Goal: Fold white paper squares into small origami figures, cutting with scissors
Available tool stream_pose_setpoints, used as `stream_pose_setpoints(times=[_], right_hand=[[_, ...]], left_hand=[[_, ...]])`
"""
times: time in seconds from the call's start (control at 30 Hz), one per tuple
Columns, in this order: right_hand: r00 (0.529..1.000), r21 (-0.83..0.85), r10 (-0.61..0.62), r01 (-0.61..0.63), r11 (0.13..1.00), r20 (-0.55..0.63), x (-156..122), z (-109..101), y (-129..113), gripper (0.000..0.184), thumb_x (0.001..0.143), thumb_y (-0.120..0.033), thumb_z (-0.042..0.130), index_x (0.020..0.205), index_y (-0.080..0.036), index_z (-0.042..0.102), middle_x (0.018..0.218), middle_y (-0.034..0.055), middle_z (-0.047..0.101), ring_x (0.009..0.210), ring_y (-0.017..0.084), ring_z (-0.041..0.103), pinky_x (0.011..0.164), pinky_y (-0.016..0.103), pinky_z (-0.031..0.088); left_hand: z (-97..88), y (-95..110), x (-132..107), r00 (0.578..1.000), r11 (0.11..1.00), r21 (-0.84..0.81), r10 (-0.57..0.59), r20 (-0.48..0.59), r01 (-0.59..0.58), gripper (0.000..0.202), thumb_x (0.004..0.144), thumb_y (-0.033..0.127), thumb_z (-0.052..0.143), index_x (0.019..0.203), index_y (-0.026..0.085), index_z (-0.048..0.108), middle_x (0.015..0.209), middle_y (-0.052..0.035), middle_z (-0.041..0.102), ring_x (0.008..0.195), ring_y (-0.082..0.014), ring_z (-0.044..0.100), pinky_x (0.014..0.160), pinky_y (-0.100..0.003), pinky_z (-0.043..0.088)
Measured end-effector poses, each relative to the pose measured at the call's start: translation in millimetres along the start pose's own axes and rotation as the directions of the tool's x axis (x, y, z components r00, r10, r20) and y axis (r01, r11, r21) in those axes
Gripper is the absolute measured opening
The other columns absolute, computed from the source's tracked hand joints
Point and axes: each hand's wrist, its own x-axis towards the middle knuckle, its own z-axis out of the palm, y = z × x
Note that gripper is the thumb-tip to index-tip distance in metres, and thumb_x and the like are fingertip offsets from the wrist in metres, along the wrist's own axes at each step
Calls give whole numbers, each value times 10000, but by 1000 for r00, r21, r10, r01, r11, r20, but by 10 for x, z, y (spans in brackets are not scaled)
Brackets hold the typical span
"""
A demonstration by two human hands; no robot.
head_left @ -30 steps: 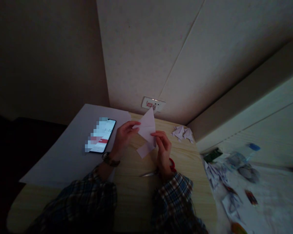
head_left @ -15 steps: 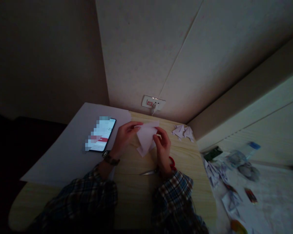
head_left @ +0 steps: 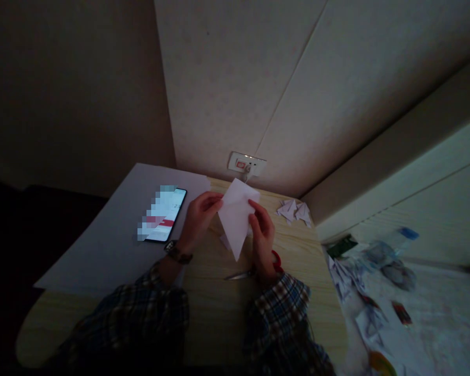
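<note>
Between my two hands is a folded sheet of white paper [head_left: 235,216], kite-shaped, its long point toward me and a loose flap behind its lower left. My left hand [head_left: 199,216] pinches its left corner between thumb and fingers. At the right edge, my right hand [head_left: 261,230] grips the paper with thumb and forefinger. Beneath my right wrist lies a pair of scissors [head_left: 238,275], blades pointing left; its red handle shows partly beside the wrist. Two folded paper figures [head_left: 288,210] rest near the table's far right corner.
A lit phone [head_left: 164,215] lies on large white sheets [head_left: 102,245] at the left of the wooden table [head_left: 215,308]. A plug sits in the wall socket [head_left: 246,164] behind. Right of the table, lower down, are more folded papers [head_left: 342,277] and a plastic bottle [head_left: 391,248].
The paper has opened out from a bunched, partly folded form into a flatter kite shape, its top point rising toward the socket. Both hands stay nearly in place, still holding its sides.
</note>
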Motion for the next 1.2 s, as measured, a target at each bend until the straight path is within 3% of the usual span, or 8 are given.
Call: stream_pose_setpoints(times=[0.17, 0.3, 0.43, 0.7, 1.2], right_hand=[[1000, 35, 13, -14, 999, 18, 2, -4, 31, 279, 876, -278, 554, 1134, -223, 646, 1178, 57, 650, 1060, 211, 570, 894, 355, 440], [1000, 51, 6, -6, 999, -13, -3, -6, 25, 257, 887, -248, 528, 1105, -231, 663, 1179, 45, 662, 1097, 202, 566, 958, 368, 413], [999, 86, 31, -29, 996, -26, -4, -8, 35, 285, 855, -210, 532, 1111, -226, 657, 1164, 43, 661, 1060, 206, 569, 917, 363, 430], [999, 147, 43, -47, 988, 32, -10, -6, 61, 381, 803, -153, 537, 1164, -237, 625, 1171, 36, 628, 1025, 209, 556, 855, 338, 431], [999, 120, 40, -44, 992, 34, -19, 0, 30, 389, 795, -169, 531, 1171, -233, 607, 1144, 38, 629, 1004, 205, 552, 833, 333, 443]], left_hand=[[1, 28, 5, 1000, 1000, -7, 17, -14, -17, 144, 668, 255, 653, 737, 208, 536, 713, 40, 607, 740, -154, 604, 688, -256, 469], [0, 49, -5, 998, 1000, 6, 18, 58, -19, 46, 666, 234, 632, 659, 190, 621, 701, 13, 640, 756, -173, 602, 715, -276, 466], [1, 38, -4, 994, 1000, -5, -19, 104, 20, 133, 676, 262, 628, 739, 174, 705, 827, -37, 718, 833, -209, 630, 738, -304, 478], [8, 37, -23, 989, 991, -69, -110, 102, 117, 195, 670, 247, 620, 805, 161, 731, 920, -58, 733, 896, -222, 636, 759, -309, 488], [5, 59, -47, 978, 966, -175, -171, 118, 190, 206, 651, 231, 644, 810, 170, 758, 942, -66, 750, 929, -236, 645, 814, -336, 501]])
